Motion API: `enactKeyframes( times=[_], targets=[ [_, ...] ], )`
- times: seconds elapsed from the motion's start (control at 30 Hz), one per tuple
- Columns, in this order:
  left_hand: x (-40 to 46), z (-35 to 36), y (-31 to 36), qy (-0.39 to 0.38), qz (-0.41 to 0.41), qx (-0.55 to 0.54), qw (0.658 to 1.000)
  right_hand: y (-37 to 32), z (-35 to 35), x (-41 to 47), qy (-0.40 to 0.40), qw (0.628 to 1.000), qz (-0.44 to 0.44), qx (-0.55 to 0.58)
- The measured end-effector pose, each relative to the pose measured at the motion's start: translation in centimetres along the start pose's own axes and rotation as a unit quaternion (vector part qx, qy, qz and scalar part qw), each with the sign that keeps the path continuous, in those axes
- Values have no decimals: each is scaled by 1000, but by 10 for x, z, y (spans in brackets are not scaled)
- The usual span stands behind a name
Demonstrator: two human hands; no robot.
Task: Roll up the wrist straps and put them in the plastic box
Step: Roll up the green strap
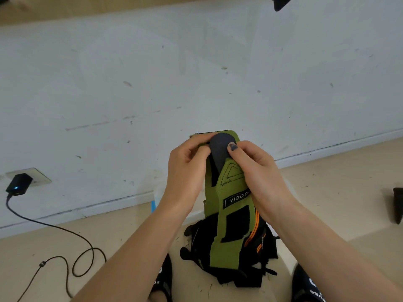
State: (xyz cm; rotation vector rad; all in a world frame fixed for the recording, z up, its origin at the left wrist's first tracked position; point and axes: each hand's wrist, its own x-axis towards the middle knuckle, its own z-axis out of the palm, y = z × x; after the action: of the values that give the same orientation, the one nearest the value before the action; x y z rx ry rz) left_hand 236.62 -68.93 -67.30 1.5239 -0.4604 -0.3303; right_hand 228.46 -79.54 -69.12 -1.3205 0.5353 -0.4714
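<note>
Fingers of left hand (187, 171) and right hand (255, 168) pinch a green strap's (231, 214) top end above the strap pile (231, 264) on the floor.

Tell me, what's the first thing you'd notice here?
The green wrist strap, held up in the middle by both hands, left hand and right hand pinching its top end. Below it a pile of black straps lies on the floor, and a black charger glows blue at the left wall.

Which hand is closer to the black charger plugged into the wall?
Left. The left hand holds the green strap on the side toward the charger. The right hand grips the strap's other side, farther from the charger.
</note>
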Motion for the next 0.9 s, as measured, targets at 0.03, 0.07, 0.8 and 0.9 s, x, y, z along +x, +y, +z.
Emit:
enactKeyframes(
  times=[0.03, 0.07, 0.8, 0.9],
  targets=[
    [0, 1, 0, 0, -5, -10, 1000, 0, 0, 0, -2, 1000, -1, 1],
    [0, 2, 0, 2, -11, -19, 1000, 0, 0, 0, -1, 1000, -2, 2],
    [0, 7, -3, 20, -4, -38, 999, 4, 1, 4, 47, 995, -50, -67],
    [-1, 7, -3, 21, -2, -27, 999, 4, 0, 5, 56, 992, -57, -102]
  ],
)
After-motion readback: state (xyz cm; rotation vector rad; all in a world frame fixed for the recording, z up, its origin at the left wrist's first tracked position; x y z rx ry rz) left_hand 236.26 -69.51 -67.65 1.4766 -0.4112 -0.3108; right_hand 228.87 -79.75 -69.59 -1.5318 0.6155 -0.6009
